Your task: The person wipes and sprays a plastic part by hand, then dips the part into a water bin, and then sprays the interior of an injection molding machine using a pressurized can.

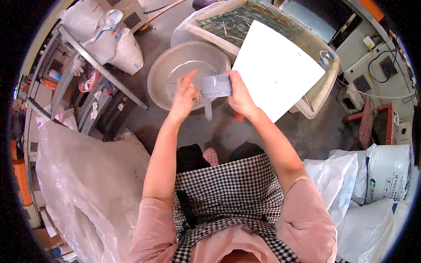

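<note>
The right hand (240, 95) is grasping a grey plastic part (215, 84), its grip wrapping round the right end of the short, wide cylinder and leaving the left end free, probably so that the other hand is having room there. A narrower grey tube (208, 111) is pointing from the part toward the body, lying clear of the fingers, which may be why the hold is sitting on the far side from it. The left hand (187, 94) is hovering just beside that free end with some fingers extending; blur is softening its outline, so I cannot tell whether its grip is pinching anything or touching the part.

The grey part is hanging over the near right side of a round pale basin (155, 83), seemingly so that anything dropping is landing inside. To the right, a bright white panel (280, 65) is overlapping a long cream tub (310, 115), in which green netting (232, 26) is showing; the panel is presumably serving as a surface within easy reach. Plump sacks (388, 171) are standing at the right, and a large plastic-wrapped bundle (87, 166) is bulging at the left, both flanking the body and leaving the middle for the arms
</note>
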